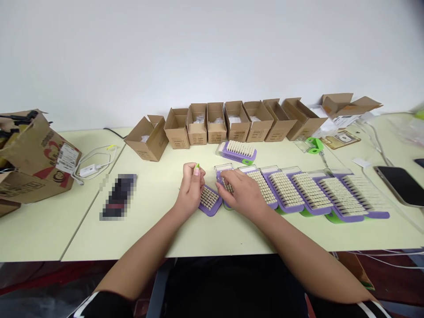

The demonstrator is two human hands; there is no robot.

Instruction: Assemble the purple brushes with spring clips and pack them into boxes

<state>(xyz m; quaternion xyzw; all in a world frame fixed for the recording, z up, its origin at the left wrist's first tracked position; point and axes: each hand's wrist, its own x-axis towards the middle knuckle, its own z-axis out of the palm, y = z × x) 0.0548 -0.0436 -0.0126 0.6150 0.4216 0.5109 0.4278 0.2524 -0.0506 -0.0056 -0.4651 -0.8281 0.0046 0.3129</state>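
Several purple trays [294, 208] on the desk [132, 238] look full of pale pegs [286, 189]; the end tray [212, 213] beside the left hand [188, 190] seems less finished. Its fingers pinch a green bit [198, 166]; I can't tell if the right hand's [243, 190] fingers hold anything

Small green piece [198, 166] in left fingers [188, 173] — studded purple block [216, 208] lying nearby.

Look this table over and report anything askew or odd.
One purple tray lies crosswise behind the slanted row of trays, near the open cartons, so it breaks the pattern. The pixelated dark patch at left is unidentifiable.
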